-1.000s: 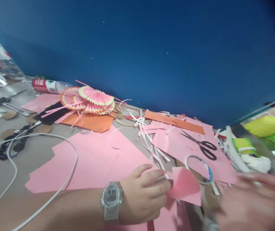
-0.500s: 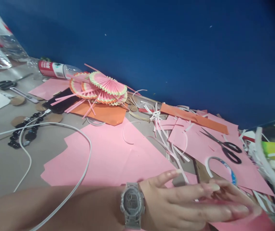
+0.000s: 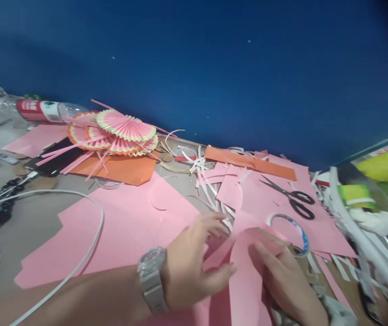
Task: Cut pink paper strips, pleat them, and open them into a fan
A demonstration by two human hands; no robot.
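I've my right hand (image 3: 287, 274) pinching a curved, unpleated pink paper piece (image 3: 244, 280), left hand (image 3: 185, 267) half-curled, can't tell if gripping, while yellow-edged pink pleated paper fans (image 3: 126, 127) look done

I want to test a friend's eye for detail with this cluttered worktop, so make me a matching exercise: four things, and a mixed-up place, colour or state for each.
Things
1. Wristwatch
2. Scissors nearest the tape roll
3. Red-labelled bottle
4. Pleated fans

Places, colours, states
A. lying on its side by the blue wall
B. pink with pale yellow or orange edges
C. round the wrist of the left hand
D. black-handled, on pink paper

Pairs: 1-C, 2-D, 3-A, 4-B
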